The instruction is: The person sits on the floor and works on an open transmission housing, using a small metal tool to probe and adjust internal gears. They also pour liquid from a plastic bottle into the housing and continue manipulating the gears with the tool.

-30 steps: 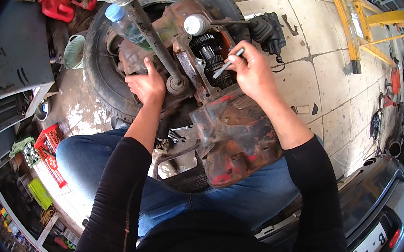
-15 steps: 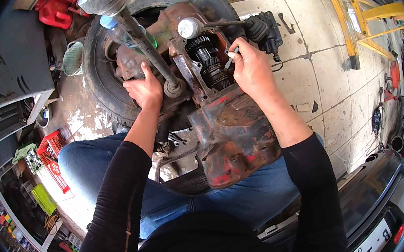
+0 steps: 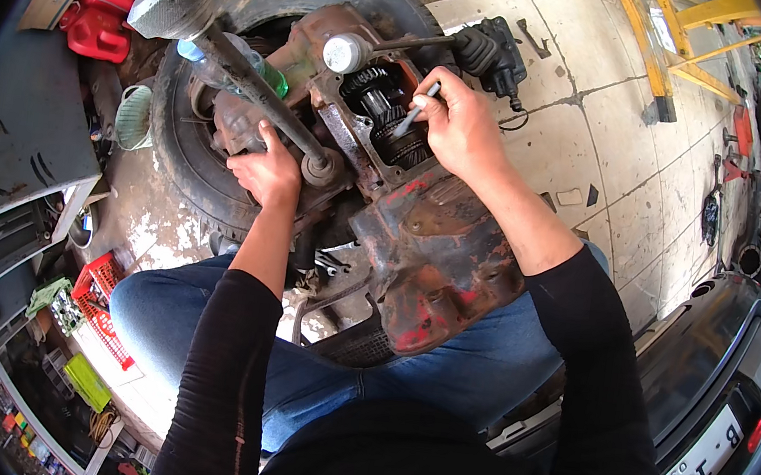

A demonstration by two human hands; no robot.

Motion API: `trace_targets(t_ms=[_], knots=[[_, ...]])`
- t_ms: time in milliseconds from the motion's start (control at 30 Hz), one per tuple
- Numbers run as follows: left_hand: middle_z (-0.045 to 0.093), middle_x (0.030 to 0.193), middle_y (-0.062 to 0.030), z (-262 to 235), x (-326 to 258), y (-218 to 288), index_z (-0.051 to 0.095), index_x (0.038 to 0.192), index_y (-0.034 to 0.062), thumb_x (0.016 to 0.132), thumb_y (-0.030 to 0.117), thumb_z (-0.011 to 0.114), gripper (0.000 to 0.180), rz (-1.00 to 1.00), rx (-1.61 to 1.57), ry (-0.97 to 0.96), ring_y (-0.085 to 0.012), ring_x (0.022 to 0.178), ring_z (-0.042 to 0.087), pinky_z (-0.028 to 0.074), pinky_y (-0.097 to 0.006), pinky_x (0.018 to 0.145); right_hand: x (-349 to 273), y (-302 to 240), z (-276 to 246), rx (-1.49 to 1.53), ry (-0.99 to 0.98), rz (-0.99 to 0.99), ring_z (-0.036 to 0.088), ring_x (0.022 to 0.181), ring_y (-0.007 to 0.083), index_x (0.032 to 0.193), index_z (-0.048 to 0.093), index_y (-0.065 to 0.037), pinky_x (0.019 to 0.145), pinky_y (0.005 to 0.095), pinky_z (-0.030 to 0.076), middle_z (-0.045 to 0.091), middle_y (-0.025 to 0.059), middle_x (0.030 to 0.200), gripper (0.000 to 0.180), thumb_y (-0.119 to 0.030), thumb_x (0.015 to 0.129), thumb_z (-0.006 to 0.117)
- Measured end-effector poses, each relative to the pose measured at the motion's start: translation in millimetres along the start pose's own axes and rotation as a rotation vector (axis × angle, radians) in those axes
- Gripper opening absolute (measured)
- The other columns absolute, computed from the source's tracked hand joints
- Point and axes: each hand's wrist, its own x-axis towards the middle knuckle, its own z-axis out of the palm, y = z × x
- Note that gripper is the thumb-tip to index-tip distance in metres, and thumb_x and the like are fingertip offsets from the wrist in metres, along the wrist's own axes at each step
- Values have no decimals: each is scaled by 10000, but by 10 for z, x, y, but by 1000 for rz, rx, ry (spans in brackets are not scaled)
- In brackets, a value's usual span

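Head view, right hand (image 3: 466, 133): here a grey rod (image 3: 404, 126) is pinched, tip down at the gears (image 3: 379, 104)!
Gears: exposed inside the opened gearbox housing (image 3: 434, 262).
Left hand (image 3: 269, 171): held open, unclenched, right beside the lever (image 3: 256, 91).

Rod (image 3: 265, 96) between hands (image 3: 268, 168) (image 3: 465, 136), room over right-side tiles (image 3: 592, 149)

A grey cabinet (image 3: 17, 135) stands left of the pale tiled floor (image 3: 622, 138)
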Motion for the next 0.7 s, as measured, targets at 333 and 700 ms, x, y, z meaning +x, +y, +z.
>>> trace_targets(t_ms=[333,700], knots=[[540,1319,-361,-12,-5,1,395,1306,-129,910,726,619,968,10,-5,-2,-482,1279,545,449,-536,1092,26,69,83,18,-95,-112,733,753,298,1029,604,-38,678,402,536,716,153,821,44,-57,1011,639],[523,1339,-372,9,0,3,380,1325,-134,913,725,610,980,7,-2,-12,-488,1293,535,440,-542,1104,74,123,-7,-8,-92,-70,757,830,297,1023,604,-39,709,378,552,728,154,867,33,-62,1022,628]])
